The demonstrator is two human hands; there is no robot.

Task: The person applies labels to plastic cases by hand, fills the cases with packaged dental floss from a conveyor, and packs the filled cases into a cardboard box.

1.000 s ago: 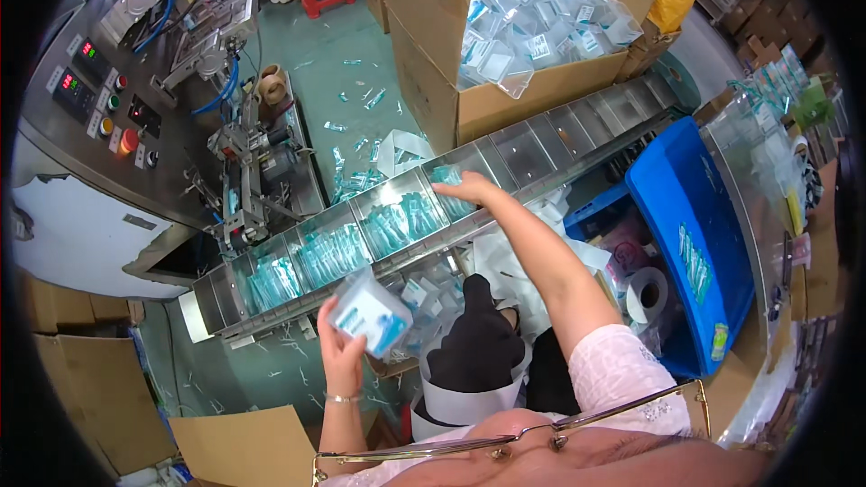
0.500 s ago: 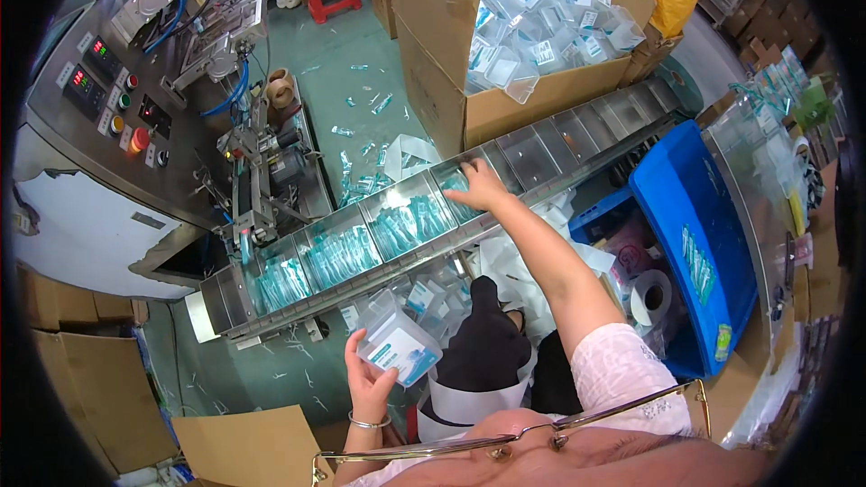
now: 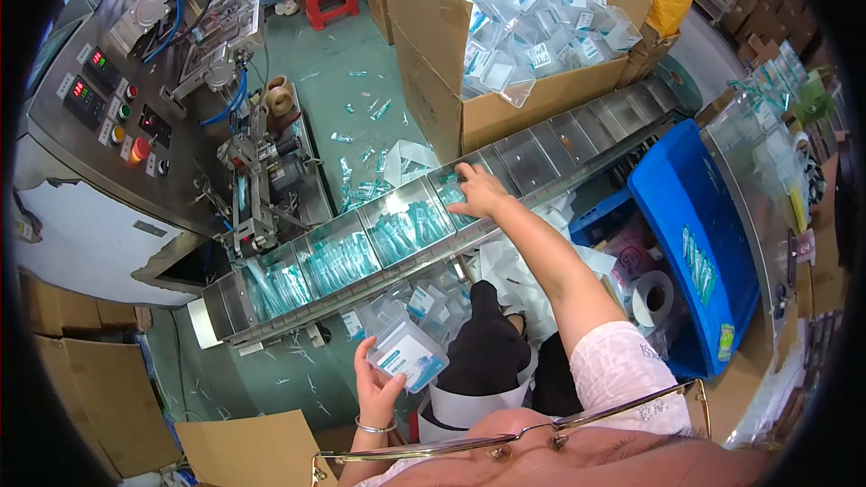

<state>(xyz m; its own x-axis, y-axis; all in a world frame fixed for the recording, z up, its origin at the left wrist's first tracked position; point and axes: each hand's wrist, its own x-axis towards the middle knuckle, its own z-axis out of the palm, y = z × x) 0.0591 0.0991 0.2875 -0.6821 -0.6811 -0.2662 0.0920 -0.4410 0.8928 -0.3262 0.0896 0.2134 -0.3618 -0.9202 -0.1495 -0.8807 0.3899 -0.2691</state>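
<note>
In my left hand [image 3: 379, 388] is a clear plastic box [image 3: 408, 354] with a white and blue label, gripped between thumb and fingers above my lap. My right hand [image 3: 483, 191] reaches over a compartment of the metal conveyor [image 3: 532, 162], thumb and fingers spread at the small teal packets [image 3: 448, 188] inside. Part of those packets is hidden behind my hand. To the left, further compartments hold rows of teal packets [image 3: 408, 230], and the compartments to the right of my hand show bare metal.
A cardboard box [image 3: 428, 81] heaped with clear plastic boxes [image 3: 541, 18] stands beyond the conveyor. A machine with a control panel [image 3: 113, 108] is at the left, a blue bin [image 3: 695, 243] at the right. Loose packets [image 3: 368, 191] litter the floor. A person sits on a red stool [image 3: 329, 3].
My left hand and the plastic box have shifted slightly right and down. My right hand stays at the same compartment with its fingers moved a little. More teal packets lie slanted in the leftmost filled compartment.
</note>
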